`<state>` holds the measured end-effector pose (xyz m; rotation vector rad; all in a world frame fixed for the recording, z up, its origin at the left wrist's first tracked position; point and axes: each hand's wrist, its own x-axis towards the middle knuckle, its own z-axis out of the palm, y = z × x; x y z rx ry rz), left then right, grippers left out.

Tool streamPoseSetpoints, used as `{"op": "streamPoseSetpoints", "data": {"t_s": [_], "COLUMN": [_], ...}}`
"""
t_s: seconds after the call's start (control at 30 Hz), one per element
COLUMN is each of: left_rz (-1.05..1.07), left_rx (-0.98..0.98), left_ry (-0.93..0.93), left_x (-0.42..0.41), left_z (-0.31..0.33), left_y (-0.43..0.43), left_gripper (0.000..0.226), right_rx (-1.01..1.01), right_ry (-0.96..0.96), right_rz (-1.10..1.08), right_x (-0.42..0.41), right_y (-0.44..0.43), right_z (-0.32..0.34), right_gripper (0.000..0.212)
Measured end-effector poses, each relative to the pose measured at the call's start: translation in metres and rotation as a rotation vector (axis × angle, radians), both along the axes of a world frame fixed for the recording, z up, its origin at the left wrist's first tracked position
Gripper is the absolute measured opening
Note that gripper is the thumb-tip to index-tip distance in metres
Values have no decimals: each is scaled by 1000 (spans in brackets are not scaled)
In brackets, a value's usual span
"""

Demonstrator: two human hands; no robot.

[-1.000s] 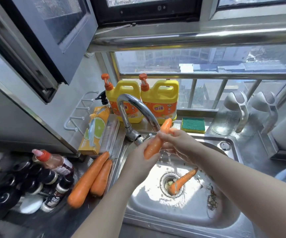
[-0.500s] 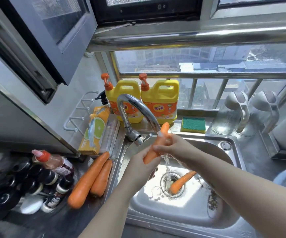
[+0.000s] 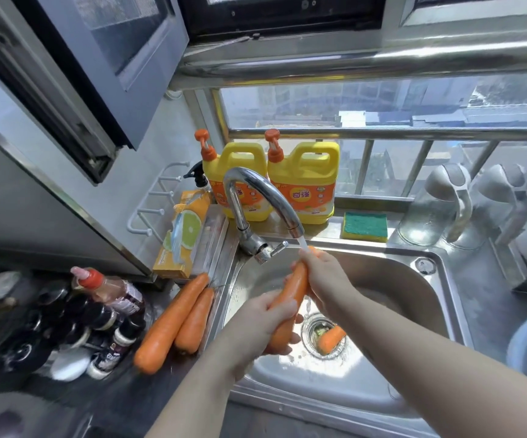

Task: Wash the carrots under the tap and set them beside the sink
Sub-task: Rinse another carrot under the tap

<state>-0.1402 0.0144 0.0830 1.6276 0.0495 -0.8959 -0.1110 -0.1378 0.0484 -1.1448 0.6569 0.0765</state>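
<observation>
1. Water (image 3: 303, 245) runs from the curved tap (image 3: 255, 184) onto the upper end of a carrot (image 3: 295, 287), which is held tilted above the sink (image 3: 439, 279).
2. The left hand (image 3: 252, 330) grasps this carrot's lower end, fingers curled round it.
3. The right hand (image 3: 327, 279) grasps the upper part just under the spout, fingers wrapped round it.
4. A second carrot (image 3: 331, 338) lies in the basin over the drain strainer (image 3: 314, 327).
5. Two more lie touching side by side on the counter (image 3: 148, 393) just left of the sink: a longer carrot (image 3: 170, 324) and a shorter carrot (image 3: 195, 320).
6. Two yellow detergent jugs (image 3: 306, 181) stand behind the tap, with a green-and-yellow sponge (image 3: 364, 226) beside them.
</observation>
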Motion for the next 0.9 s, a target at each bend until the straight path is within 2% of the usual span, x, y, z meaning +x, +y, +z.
{"op": "streamPoseSetpoints", "data": {"t_s": [0.1,0.23,0.37,0.47,0.6,0.73,0.8,0.9], "left_rz": [-43,-16,-74,-97,-77,-76,-73,-70], "left_rx": [21,47,71,89,92,50,39,38], "left_ry": [-95,-127,-191,-231,-230,-224,-208,-183], "left_x": [-1,4,3,0,3,1,-1,-1], "left_z": [1,-2,-2,-3,-4,-4,-5,-4], "left_y": [4,20,22,23,30,29,29,32], "left_gripper": [23,32,35,34,41,36,35,36], "right_rx": [101,290,203,186,193,97,60,142], "right_ry": [28,-46,-29,-7,-77,-102,-87,-34], "right_rz": [-72,119,102,63,173,161,99,54], "right_x": [1,-6,-4,-5,-12,-9,-5,-3], "right_y": [-3,-9,-11,-11,-11,-8,-4,-5], "right_z": [5,13,12,10,14,14,11,8], "right_gripper": [36,25,23,32,18,16,23,38]}}
